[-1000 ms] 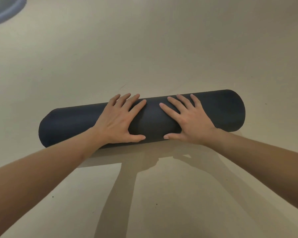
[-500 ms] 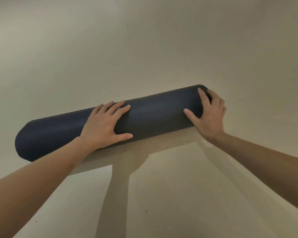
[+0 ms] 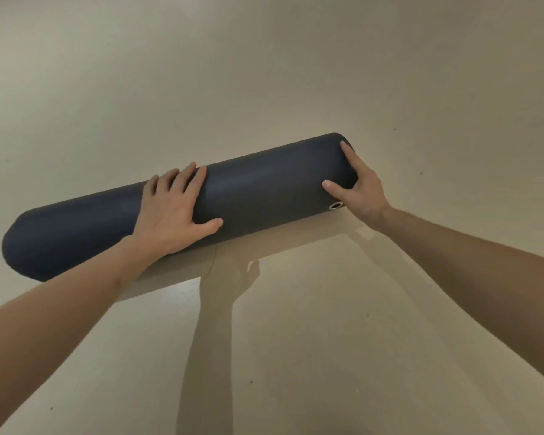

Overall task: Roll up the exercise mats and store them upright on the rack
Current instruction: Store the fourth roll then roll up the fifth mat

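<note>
A: Where is the mat?

B: The rolled mat (image 3: pixel 264 196) is a dark, tightly wound cylinder stretched across the middle of the view, its right end higher in the picture than its left. Its shadow falls on the pale floor (image 3: pixel 296 73) just below it, so I cannot tell whether the right end touches the floor or is raised off it.

A: And the 2 hands?

B: The left hand (image 3: pixel 173 211) lies flat on top of the roll near its middle, fingers spread over the far side and thumb pointing along the near side; it is open, pressing rather than clasping. The right hand (image 3: pixel 358 189) is wrapped around the right end, index finger along the rim, thumb on the near face, the other fingers hidden behind the end, so it grips the roll.

A: Anything held inside it?

B: A small pale ring (image 3: pixel 335 205) shows at the lower edge of the right end, just beside the right thumb. What it is, I cannot tell.

A: What surrounds it?

B: Only bare beige floor with a few dark specks, and shadows of both arms.
</note>
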Motion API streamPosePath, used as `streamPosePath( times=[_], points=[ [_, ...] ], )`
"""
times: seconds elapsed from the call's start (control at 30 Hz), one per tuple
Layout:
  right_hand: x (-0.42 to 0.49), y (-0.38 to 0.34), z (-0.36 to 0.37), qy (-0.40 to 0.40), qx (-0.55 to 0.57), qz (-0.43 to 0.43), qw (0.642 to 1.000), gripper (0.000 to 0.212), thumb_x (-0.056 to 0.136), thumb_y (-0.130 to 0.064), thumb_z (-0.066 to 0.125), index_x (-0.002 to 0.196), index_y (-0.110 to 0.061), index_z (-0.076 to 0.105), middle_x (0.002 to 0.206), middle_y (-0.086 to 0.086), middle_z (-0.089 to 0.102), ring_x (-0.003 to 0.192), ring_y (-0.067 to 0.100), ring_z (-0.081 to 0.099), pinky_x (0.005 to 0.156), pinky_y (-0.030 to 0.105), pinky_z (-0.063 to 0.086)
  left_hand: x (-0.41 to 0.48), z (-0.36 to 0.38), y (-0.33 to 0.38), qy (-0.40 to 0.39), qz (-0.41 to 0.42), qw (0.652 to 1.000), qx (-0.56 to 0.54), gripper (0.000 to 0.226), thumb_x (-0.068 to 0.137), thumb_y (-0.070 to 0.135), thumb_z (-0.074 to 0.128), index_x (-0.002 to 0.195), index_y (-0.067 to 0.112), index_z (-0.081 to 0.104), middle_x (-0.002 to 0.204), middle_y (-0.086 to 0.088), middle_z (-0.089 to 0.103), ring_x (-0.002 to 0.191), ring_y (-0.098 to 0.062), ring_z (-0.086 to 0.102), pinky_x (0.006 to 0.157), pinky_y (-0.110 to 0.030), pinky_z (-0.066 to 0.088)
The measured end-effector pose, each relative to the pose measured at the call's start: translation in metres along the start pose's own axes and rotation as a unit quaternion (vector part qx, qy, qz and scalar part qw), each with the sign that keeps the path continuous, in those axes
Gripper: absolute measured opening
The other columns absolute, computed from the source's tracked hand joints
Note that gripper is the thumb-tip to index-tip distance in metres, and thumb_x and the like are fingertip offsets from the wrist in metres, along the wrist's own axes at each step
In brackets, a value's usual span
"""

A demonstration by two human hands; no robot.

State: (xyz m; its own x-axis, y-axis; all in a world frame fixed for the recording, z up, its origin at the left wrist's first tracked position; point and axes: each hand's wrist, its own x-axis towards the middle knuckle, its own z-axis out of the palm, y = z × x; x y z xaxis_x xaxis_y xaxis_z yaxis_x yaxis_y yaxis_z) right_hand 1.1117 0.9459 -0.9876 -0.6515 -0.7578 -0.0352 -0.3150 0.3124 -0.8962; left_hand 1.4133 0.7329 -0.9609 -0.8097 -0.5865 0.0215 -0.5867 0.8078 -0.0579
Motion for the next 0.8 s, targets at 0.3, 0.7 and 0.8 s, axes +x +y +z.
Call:
streamPosePath(
  times=[0.3, 0.7, 0.8],
  points=[
    [-0.062, -0.022, 0.03, -0.107, -0.08, 0.002, 0.991, 0.081, 0.096, -0.022, 0.066, 0.161, -0.03, 0.019, 0.15, -0.003, 0.048, 0.127, 0.016, 0.05, 0.101, 0.017, 0.035, 0.001, 0.0, 0.017, -0.032, 0.047, 0.998, 0.022, 0.124, 0.061, 0.104, 0.034, 0.16, 0.031, 0.015, 0.163, -0.009, 0.029, 0.149, -0.038, 0.027, 0.123, -0.061, 0.016],
    [-0.101, -0.019, 0.058, -0.15, 0.037, 0.011, 0.988, 0.104, 0.086, -0.006, 0.077, 0.16, -0.042, 0.013, 0.151, -0.01, 0.044, 0.135, 0.008, 0.05, 0.112, 0.034, 0.046, 0.007, -0.002, 0.021, -0.025, 0.045, 0.999, 0.018, 0.099, 0.079, 0.094, 0.028, 0.161, 0.04, 0.014, 0.166, -0.005, 0.026, 0.15, -0.038, 0.025, 0.121, -0.062, 0.018],
    [-0.094, -0.023, 0.075, -0.117, 0.064, 0.0, 0.991, 0.101, 0.086, 0.001, 0.075, 0.161, -0.035, 0.018, 0.157, -0.008, 0.039, 0.141, 0.006, 0.042, 0.117, 0.032, 0.04, 0.012, -0.005, 0.032, 0.02, -0.031, 0.999, 0.0, 0.073, 0.093, 0.075, 0.038, 0.156, 0.039, 0.034, 0.157, -0.005, 0.038, 0.141, -0.036, 0.034, 0.111, -0.054, 0.033]
  ],
)
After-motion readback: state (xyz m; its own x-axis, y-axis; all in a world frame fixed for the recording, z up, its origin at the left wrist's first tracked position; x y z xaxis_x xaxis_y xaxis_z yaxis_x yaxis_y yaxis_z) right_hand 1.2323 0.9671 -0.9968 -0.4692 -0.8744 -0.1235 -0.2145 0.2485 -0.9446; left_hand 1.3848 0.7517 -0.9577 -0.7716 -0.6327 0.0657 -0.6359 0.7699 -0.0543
